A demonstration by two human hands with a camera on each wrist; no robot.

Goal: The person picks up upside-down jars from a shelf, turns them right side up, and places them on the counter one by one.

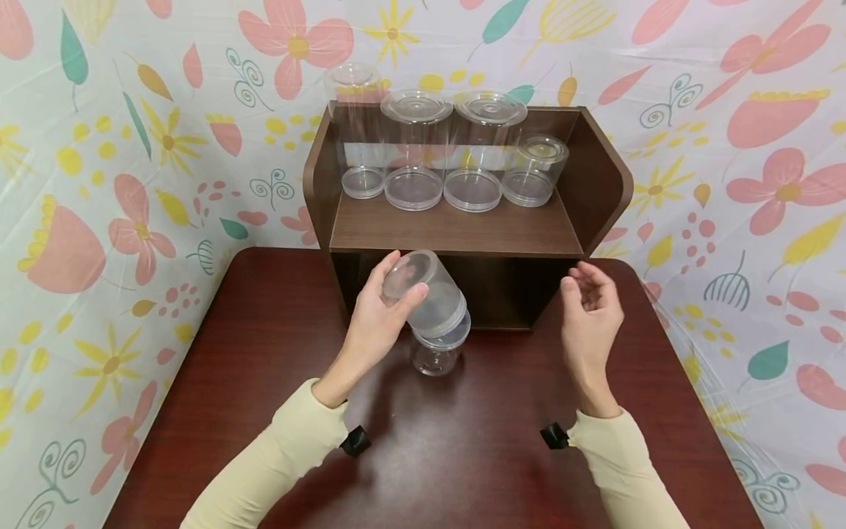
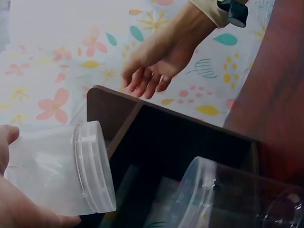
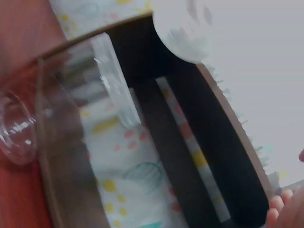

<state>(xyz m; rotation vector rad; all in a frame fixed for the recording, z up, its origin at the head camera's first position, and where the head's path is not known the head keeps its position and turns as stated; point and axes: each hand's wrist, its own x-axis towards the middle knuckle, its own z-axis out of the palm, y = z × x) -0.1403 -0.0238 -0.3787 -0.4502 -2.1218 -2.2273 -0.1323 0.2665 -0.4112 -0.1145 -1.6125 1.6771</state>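
Observation:
My left hand point(image 1: 380, 312) grips a cloudy plastic jar point(image 1: 432, 297) around its side, fingers on one side and thumb on the other. In the left wrist view that jar point(image 2: 52, 166) lies tilted, its ridged lid end pointing away from the palm. Below it a clear jar point(image 1: 436, 358) stands upright on the table, its top overlapped by the held jar in the head view. My right hand point(image 1: 591, 308) hovers near the right front corner of the shelf unit, fingers loosely bent, holding nothing.
A brown shelf unit point(image 1: 456, 235) stands at the back of the dark red table point(image 1: 463, 455). On its upper board are a tall narrow jar point(image 1: 360, 139), two wide jars point(image 1: 416, 147) and a shorter jar point(image 1: 532, 173). Flower-patterned cloth point(image 1: 152, 147) hangs around the table.

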